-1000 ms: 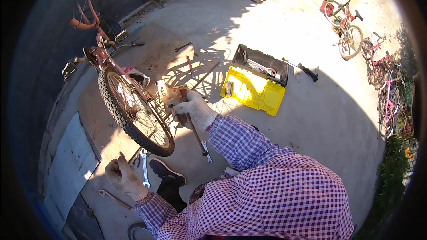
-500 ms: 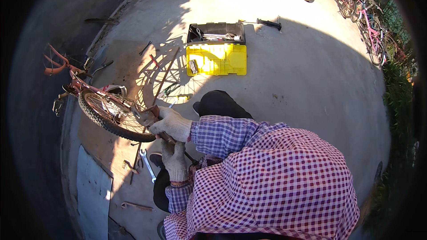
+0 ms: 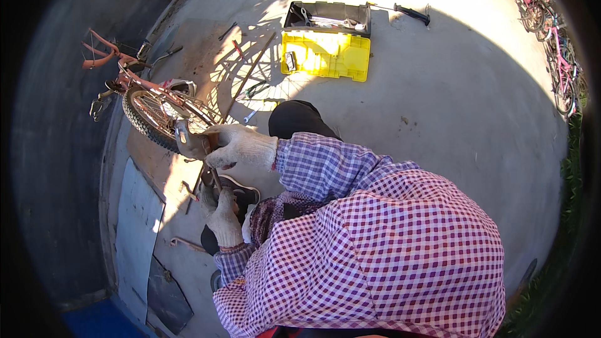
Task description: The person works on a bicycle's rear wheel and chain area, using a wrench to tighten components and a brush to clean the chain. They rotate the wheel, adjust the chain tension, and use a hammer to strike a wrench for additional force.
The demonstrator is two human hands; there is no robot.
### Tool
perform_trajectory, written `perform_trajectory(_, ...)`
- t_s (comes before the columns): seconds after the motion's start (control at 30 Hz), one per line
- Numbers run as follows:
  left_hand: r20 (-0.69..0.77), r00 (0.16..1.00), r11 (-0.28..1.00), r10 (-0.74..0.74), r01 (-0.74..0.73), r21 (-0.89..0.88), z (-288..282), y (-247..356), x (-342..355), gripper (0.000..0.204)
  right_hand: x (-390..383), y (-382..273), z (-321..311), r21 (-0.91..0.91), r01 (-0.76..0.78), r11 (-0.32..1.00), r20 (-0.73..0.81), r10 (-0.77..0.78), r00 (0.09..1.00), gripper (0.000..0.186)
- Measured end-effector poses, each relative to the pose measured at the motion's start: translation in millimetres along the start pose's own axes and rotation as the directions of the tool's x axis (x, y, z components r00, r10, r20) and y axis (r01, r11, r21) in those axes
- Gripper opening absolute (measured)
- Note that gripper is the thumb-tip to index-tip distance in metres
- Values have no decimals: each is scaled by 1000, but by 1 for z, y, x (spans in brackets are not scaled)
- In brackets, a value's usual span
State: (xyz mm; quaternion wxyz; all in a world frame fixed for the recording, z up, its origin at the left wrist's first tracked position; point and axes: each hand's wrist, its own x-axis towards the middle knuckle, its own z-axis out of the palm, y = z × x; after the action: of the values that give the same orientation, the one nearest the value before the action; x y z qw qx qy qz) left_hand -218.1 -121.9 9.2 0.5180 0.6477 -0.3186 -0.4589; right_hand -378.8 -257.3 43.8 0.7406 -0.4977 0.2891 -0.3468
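A rust-brown, hammer-like metal piece with a blocky head point(image 3: 186, 143) and slim shaft point(image 3: 216, 179) hangs left of centre, in both gloved hands, over the concrete ground point(image 3: 438, 106).

From the left, I see the salmon-pink, tube-framed bicycle point(image 3: 127, 78), paint scuffed, then its black rubber tyre point(image 3: 145, 128), chunky with knobs. The piece's head stands just beside that tyre in my line of sight (whether they touch, I can't tell). Its long axis slants down and rightward from there, the shaft running to the left hand point(image 3: 223, 218), in off-white knitted cotton. That hand is nearer the shaft's low end, thumb and fingers on either side; how firmly they close, I can't tell.

Farther right, the right hand point(image 3: 241, 146), in a matching fuzzy glove, is clamped on the head, which lies directly leftward of its grip. A blue-and-white checked cloth sleeve point(image 3: 332, 166) wrinkles behind it. Beyond sits the open toolbox point(image 3: 344, 59), glossy yellow and black plastic, square-cornered.
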Motion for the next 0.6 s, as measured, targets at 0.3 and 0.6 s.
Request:
perform_trajectory(0.3,-15,999,955,41,-34,295,-11,3,-1,59,-4,-18,-30,-394,98,914,-39,-123,992,43)
perform_trajectory(0.6,55,998,921,39,-57,385,-5,5,0,59,-4,-4,-39,-427,56,903,-110,-113,987,32)
